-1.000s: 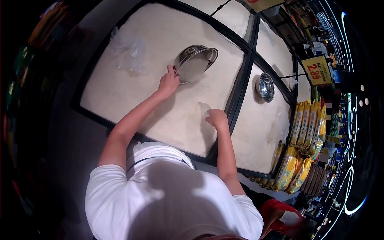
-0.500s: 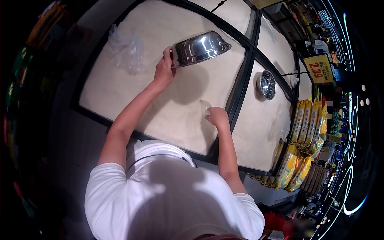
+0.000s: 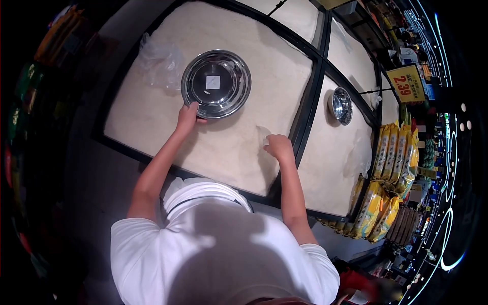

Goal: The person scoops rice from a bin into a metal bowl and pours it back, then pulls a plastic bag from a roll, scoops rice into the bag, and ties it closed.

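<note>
My left hand (image 3: 188, 117) is closed on the near rim of a shiny stainless steel bowl (image 3: 238, 85), its thumb over the edge. The bowl's inside faces me, with a small white square on its bottom. Below it spreads a wide bin of white, fine-grained food (image 3: 152, 114), perhaps rice. Near the bin's right edge, my right hand (image 3: 279, 146) pinches a clear plastic piece (image 3: 263, 133), which looks like a thin bag; part of it is hidden by the fingers. A crumpled clear plastic bag (image 3: 160, 61) lies on the grain to the left of the bowl.
Black dividers (image 3: 311, 84) separate this bin from others. A second steel bowl (image 3: 340, 105) rests in the right-hand bin, near another clear bag (image 3: 360, 155). A yellow price sign (image 3: 406, 84) and stacked yellow packages (image 3: 389, 155) stand at the right.
The bowl in my left hand has turned from its side so its inside faces me, and has come left and lower. My right hand has barely moved.
</note>
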### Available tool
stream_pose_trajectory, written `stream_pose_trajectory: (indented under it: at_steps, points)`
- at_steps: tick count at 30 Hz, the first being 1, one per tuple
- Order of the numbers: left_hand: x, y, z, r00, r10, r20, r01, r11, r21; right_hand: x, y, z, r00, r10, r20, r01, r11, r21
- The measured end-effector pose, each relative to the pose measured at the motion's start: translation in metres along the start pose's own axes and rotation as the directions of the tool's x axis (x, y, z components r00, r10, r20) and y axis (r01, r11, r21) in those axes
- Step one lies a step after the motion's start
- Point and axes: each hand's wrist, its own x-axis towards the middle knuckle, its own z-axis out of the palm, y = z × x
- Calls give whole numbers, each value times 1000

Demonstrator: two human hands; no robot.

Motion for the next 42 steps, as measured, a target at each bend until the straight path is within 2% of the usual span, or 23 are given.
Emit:
stream_pose_trajectory:
  at_steps: [2, 7, 10, 16, 19, 22, 26, 29, 32, 34, 36, 39, 42]
  points:
    - [-4, -7, -10, 981, -188, 54, 191, 981, -46, 0, 0, 0, 1000, -2, 10, 2, 1000, -2]
    - [-14, -27, -25, 991, -122, 46, 122, 993, 8, -3, 6, 7, 1000, -18, 13, 18, 1000, 10]
    - [-29, -19, -30, 987, -152, 48, 156, 985, -77, -17, 7, 12, 998, 42, 42, -45, 997, 65]
    - [-50, 1, -36, 997, -73, -7, 73, 996, -45, -60, 19, 6, 993, 108, -36, -99, 974, 205]
    - [-54, 1, -44, 995, -100, -10, 99, 994, -52, -83, 25, -11, 987, 159, -37, -148, 967, 209]
    - [-61, 2, -50, 994, -105, -25, 103, 991, -81, -109, 37, -13, 959, 281, 48, -276, 874, 401]
    - [-77, 11, -56, 990, -132, -59, 130, 991, -30, -140, 33, -29, 948, 300, 108, -309, 778, 547]
    - [-83, 8, -65, 992, -118, -51, 118, 993, -4, -148, 28, -25, 949, 265, 173, -307, 636, 708]
    - [-85, 4, -75, 991, -123, -49, 125, 992, 32, -126, 13, -9, 955, 133, 264, -285, 650, 705]
    - [-85, 0, -79, 989, -134, -61, 136, 991, 18, -108, -4, 18, 963, 70, 258, -255, 535, 805]
    - [-89, -1, -82, 987, -147, -73, 147, 989, 6, -96, -22, 40, 960, 46, 278, -275, 360, 891]
    - [-94, 3, -86, 985, -146, -93, 146, 989, -10, -92, -32, 54, 952, 42, 303, -305, 154, 940]
    - [-97, 3, -91, 982, -157, -101, 154, 987, -33, -96, -31, 64, 947, 45, 319, -321, 63, 945]
